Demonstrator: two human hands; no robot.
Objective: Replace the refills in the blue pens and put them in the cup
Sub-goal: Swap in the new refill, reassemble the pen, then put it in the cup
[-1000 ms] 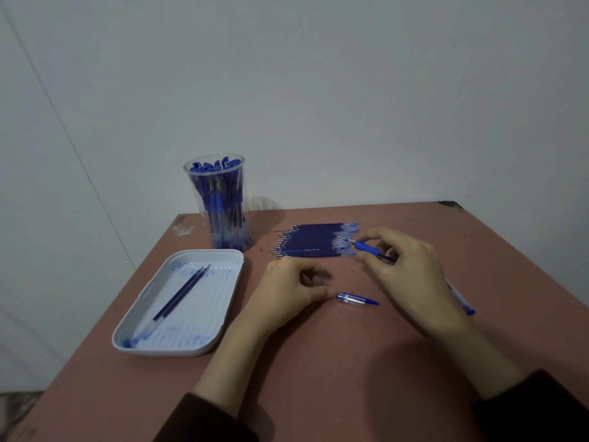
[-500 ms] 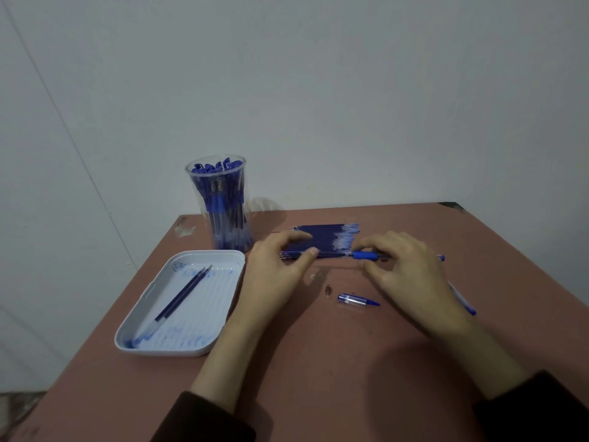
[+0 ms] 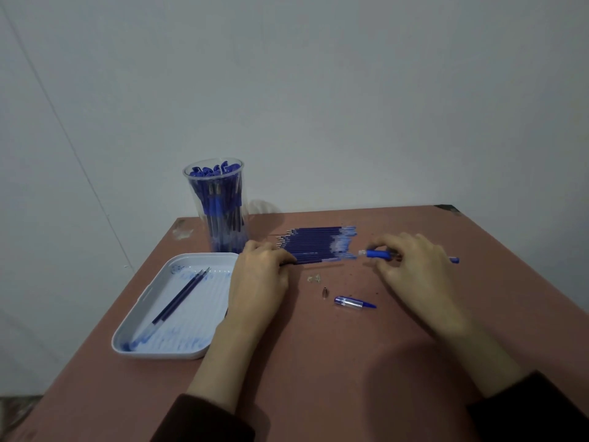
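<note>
My right hand (image 3: 414, 269) grips a blue pen barrel (image 3: 377, 253) that lies level, its open end pointing left and its far end sticking out past my knuckles. My left hand (image 3: 259, 275) rests at the left end of a row of several blue refills (image 3: 318, 244), fingers curled over the nearest refill's tip. A clear cup (image 3: 220, 205) full of blue pens stands behind the left hand. A blue pen cap (image 3: 353, 303) and a small metal tip (image 3: 324, 292) lie on the table between my hands.
A white tray (image 3: 153, 317) at the left holds two used refills (image 3: 181, 295). A small scrap (image 3: 314, 278) lies near the refill row. The brown table (image 3: 318, 378) stands against a white wall, and its right edge runs diagonally.
My left hand went from the table's middle up to the refill row and settled on the nearest refill. The right hand shifted slightly right with the pen barrel turned level.
</note>
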